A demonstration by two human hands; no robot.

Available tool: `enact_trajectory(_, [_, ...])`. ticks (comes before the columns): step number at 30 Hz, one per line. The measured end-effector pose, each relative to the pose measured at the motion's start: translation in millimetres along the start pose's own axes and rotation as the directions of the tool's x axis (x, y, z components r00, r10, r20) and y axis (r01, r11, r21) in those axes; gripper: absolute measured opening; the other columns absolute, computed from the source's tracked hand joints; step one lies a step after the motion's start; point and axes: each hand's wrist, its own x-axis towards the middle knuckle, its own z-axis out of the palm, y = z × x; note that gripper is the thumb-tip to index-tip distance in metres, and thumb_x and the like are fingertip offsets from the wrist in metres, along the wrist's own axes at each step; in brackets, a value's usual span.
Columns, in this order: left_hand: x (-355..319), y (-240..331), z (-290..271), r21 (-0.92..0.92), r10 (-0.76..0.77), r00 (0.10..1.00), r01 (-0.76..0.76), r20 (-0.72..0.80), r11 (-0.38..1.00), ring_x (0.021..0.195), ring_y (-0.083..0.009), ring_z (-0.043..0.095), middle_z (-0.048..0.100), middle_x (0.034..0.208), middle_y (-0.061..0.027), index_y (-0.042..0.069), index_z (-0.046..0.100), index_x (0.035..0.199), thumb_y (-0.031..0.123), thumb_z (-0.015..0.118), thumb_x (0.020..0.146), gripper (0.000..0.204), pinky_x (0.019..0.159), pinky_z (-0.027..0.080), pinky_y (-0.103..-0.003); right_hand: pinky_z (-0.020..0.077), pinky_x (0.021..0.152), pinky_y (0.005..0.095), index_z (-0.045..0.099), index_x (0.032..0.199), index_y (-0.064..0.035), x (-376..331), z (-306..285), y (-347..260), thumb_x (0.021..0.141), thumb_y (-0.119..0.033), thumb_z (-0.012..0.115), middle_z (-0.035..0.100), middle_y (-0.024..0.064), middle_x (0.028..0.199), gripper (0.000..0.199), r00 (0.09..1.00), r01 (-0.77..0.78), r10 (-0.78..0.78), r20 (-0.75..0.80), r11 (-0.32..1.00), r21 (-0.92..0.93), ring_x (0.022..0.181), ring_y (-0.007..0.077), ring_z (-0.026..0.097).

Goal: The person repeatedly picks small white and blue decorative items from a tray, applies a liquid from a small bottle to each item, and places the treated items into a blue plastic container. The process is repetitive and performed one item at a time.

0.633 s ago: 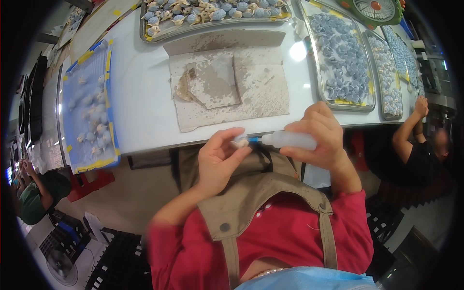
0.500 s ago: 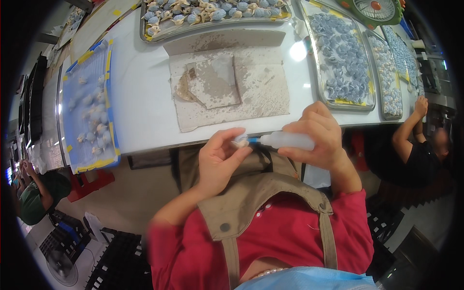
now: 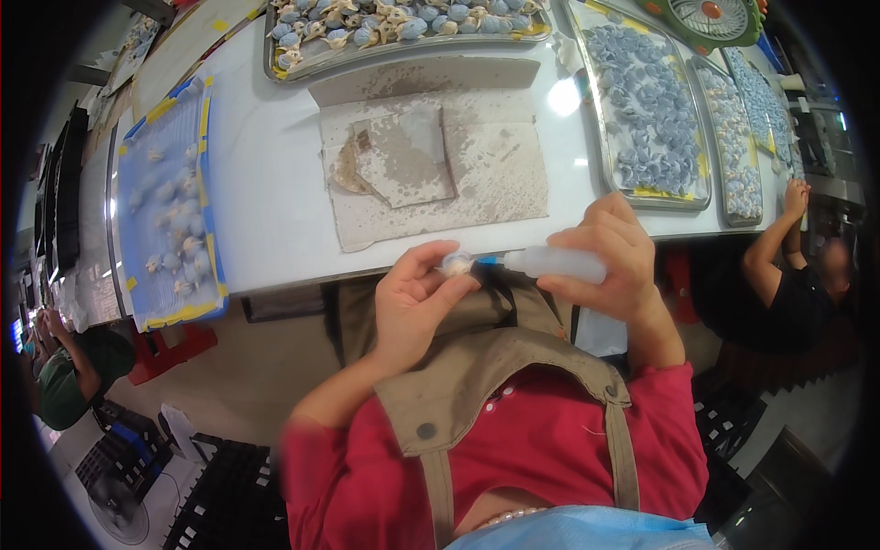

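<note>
Between the fingertips of my left hand (image 3: pixel 414 298) is a small cream and blue-grey figurine (image 3: pixel 457 264), pinched just past the table's front edge. My right hand (image 3: pixel 612 266) grips a translucent white squeeze bottle (image 3: pixel 559 263) lying nearly level, its thin blue nozzle (image 3: pixel 489 260) pointing left at the figurine. The nozzle tip is at or very close to the piece; whether it touches cannot be made out. Beyond my hands a stained cardboard sheet (image 3: pixel 500 188) rests on the white table (image 3: pixel 266 183).
A metal tray (image 3: pixel 412 57) of similar figurines stands at the back. To the right are a tray of blue-grey shell-like pieces (image 3: pixel 651 110), a narrower tray (image 3: pixel 736 137) and a green fan (image 3: pixel 710 20). A blue tray (image 3: pixel 174 215) with several figurines lies left. Co-workers sit at both sides.
My right hand and the bottle have shifted slightly to the right, drawing the nozzle back a little from the figurine. The figurine appears turned somewhat in my left fingers.
</note>
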Motion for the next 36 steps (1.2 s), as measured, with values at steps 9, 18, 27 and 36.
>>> enact_trajectory(9, [0,0,0,-0.024,0.002,1.000,-0.001,0.001,1.000,0.088,-0.0179,0.061,0.057,0.103,-0.0128,-0.005,0.046,0.117,-0.001,0.060,0.083,0.036,0.081,0.051,-0.030,0.0394,0.054,0.0303,0.063,0.080,-0.0064,2,2,-1,0.053,-0.020,0.082,0.053,0.0030,0.064,0.036,1.000,-0.003,0.003,0.006,1.000,0.010,0.063,0.0218,0.046])
enact_trajectory(18, [1,-1,-3,-0.013,0.019,1.000,-0.019,-0.017,1.000,0.086,-0.0176,0.061,0.058,0.103,-0.0120,-0.003,0.046,0.117,0.001,0.059,0.084,0.036,0.077,0.051,-0.027,0.0397,0.057,0.0311,0.063,0.082,-0.0054,1,5,3,0.056,-0.019,0.081,0.053,0.0039,0.066,0.034,1.000,-0.016,0.016,-0.003,1.000,0.016,0.064,0.0220,0.047])
enact_trajectory(27, [6,1,-5,0.042,0.041,0.999,-0.040,-0.023,0.998,0.084,-0.0181,0.062,0.058,0.108,-0.0148,-0.002,0.046,0.118,0.002,0.058,0.085,0.036,0.072,0.049,-0.025,0.0418,0.071,0.0311,0.063,0.090,-0.0028,12,54,58,0.076,-0.023,0.068,0.058,0.0100,0.085,0.025,0.836,-0.471,0.540,-0.098,0.798,0.376,0.076,0.0258,0.052])
enact_trajectory(36, [9,-1,-7,0.036,0.058,0.998,-0.057,-0.031,0.998,0.083,-0.0176,0.061,0.058,0.108,-0.0148,-0.001,0.047,0.117,0.001,0.058,0.083,0.036,0.071,0.048,-0.024,0.0435,0.075,0.0344,0.064,0.093,-0.0060,7,22,85,0.078,-0.013,0.063,0.063,0.0096,0.087,0.016,0.888,-0.392,0.378,-0.262,0.920,0.000,0.085,0.0264,0.057])
